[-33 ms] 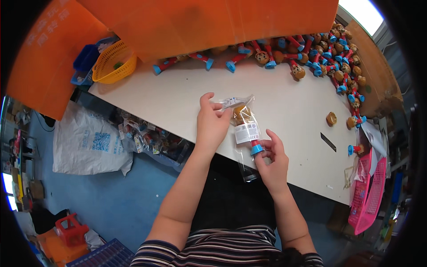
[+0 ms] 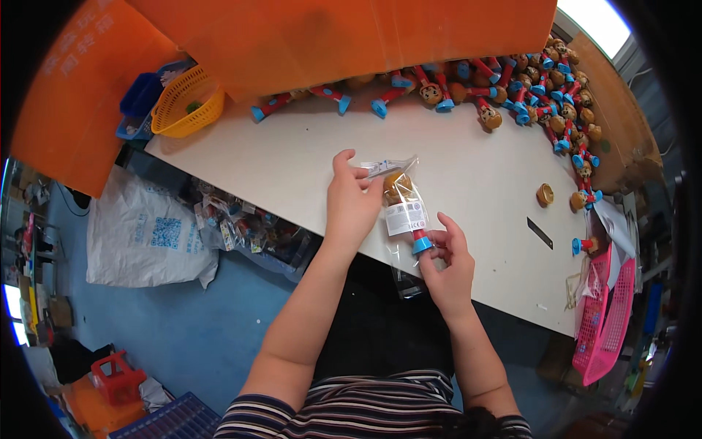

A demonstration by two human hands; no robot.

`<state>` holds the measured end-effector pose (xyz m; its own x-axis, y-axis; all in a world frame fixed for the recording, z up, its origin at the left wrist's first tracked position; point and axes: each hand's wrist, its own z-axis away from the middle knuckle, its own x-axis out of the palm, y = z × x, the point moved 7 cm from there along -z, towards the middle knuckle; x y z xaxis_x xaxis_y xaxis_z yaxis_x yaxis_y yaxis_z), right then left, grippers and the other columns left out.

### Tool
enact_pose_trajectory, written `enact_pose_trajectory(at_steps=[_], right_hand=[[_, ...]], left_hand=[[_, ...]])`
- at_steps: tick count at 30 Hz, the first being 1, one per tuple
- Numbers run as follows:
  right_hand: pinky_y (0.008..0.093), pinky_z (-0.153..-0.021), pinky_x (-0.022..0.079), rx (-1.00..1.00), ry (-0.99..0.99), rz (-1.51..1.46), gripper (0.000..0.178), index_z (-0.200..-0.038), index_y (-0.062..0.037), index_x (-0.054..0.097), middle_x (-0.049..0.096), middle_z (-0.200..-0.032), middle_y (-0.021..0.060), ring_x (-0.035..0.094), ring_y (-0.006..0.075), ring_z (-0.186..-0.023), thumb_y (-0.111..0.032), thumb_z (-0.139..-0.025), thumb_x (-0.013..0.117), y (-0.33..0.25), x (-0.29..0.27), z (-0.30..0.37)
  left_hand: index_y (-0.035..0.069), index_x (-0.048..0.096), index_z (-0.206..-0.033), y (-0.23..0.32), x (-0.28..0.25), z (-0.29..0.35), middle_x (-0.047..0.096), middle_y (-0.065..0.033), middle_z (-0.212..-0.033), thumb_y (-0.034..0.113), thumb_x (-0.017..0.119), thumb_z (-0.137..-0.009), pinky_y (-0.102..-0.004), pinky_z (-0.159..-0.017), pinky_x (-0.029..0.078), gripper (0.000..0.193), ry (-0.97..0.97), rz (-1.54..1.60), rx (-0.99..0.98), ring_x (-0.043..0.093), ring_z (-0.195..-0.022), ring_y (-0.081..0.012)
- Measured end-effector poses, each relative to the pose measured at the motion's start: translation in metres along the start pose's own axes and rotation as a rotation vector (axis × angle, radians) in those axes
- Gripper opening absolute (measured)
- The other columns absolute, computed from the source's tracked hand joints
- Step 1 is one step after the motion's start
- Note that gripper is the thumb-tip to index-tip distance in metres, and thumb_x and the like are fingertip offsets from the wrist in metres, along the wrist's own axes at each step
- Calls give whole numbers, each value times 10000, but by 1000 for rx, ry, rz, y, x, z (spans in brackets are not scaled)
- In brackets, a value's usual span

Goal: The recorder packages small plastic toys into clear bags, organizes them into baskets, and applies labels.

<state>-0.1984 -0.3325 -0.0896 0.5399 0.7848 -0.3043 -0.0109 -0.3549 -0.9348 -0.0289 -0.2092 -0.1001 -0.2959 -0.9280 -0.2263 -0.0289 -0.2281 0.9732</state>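
A toy figure (image 2: 420, 242) with a brown head, red body and blue base lies inside a clear plastic bag (image 2: 401, 260). A printed white label (image 2: 404, 219) is across its middle. At the bag's upper left, my left hand (image 2: 354, 199) is closed on the edge, thumb against the plastic and index finger raised; some fingertips are hidden behind it. Lower down, my right hand (image 2: 447, 267) grips the bagged figure by its blue base, thumb below and fingers curled at the side. The bag's lower end hangs past the table's near edge.
Many similar figures (image 2: 526, 95) are heaped along the back and right of the white table (image 2: 292, 157). A brown cup-shaped part (image 2: 545, 194) lies at the right, near a pink basket (image 2: 607, 322). A yellow basket (image 2: 188, 102) stands at the far left; a white sack (image 2: 150, 234) is below.
My left hand has shifted very slightly to the right along the bag's edge. The right hand and the figure stay in place.
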Motion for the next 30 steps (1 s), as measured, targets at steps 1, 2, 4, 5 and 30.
enact_pose_trajectory(at_steps=[1,2,4,5,30], right_hand=[[240,-742,517,-1,5,20,563,-1331,-7,456,641,-1010,121,620,131,-840,102,-795,587,1,0,1],[231,-756,510,-1,10,40,564,-1348,-12,437,650,-993,113,625,125,-861,85,-810,577,2,0,2],[230,-755,513,38,37,-73,556,-1340,-4,432,655,-992,116,628,122,-849,85,-811,577,5,-4,2],[229,-753,515,79,66,-187,548,-1332,4,428,660,-991,119,631,119,-836,86,-811,578,9,-7,3],[230,-694,550,417,-90,-122,316,-1164,51,551,679,-859,93,661,115,-758,-10,-868,646,7,-43,17]], left_hand=[[-5,295,-1350,7,4,-1,552,-189,-1132,89,671,-847,-365,-771,527,635,-25,-113,47,626,-954,-245],[-5,295,-1350,9,5,-3,552,-189,-1132,89,671,-847,-365,-771,527,635,-24,-113,45,626,-954,-245],[-14,308,-1346,10,11,-8,495,-213,-1221,107,680,-846,-387,-827,520,635,-109,7,-26,622,-988,-291],[-14,308,-1346,7,14,-7,495,-213,-1221,107,680,-846,-387,-827,520,635,-106,9,-26,622,-988,-291],[8,533,-1140,41,-19,81,553,-134,-1123,1,691,-800,-283,-722,506,374,207,-25,461,615,-873,-197]])
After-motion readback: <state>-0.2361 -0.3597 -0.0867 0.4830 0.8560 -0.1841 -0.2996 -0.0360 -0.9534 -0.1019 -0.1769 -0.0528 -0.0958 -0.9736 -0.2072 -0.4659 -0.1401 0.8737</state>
